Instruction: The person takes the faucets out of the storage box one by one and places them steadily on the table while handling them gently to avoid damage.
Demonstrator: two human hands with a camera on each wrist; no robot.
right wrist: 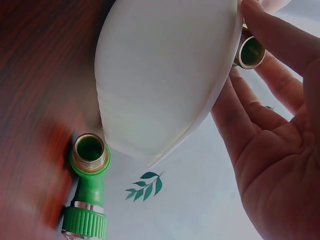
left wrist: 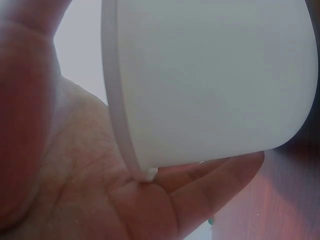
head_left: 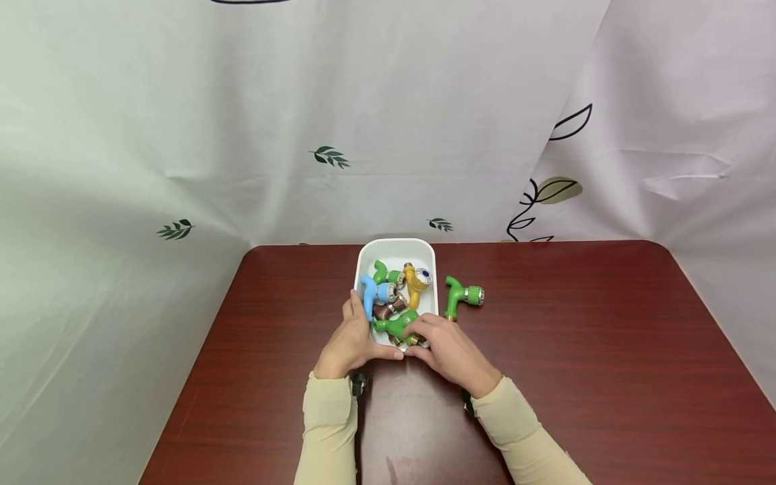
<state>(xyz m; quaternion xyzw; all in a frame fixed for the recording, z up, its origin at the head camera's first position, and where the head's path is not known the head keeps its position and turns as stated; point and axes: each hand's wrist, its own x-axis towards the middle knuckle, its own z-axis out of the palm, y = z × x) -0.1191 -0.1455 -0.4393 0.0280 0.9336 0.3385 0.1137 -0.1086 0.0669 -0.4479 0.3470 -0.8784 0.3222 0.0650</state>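
Note:
A white plastic bin (head_left: 397,248) holds several small taps. My left hand (head_left: 349,340) grips its near left corner, fingers along the outer wall and thumb along the front rim. With its fingers reaching over the near right rim, my right hand (head_left: 451,350) holds a green tap (head_left: 397,325) at the front of the bin. A brass threaded end (right wrist: 251,51) shows between that thumb and fingers in the right wrist view. Behind lie a blue tap (head_left: 368,296), a brown tap (head_left: 388,309), a yellow tap (head_left: 413,291) and another green tap (head_left: 380,272).
Outside the bin, just to its right, a green tap (head_left: 456,294) lies on the dark red wooden table (head_left: 576,350). A white cloth with leaf prints (head_left: 388,135) hangs behind the table and along its sides.

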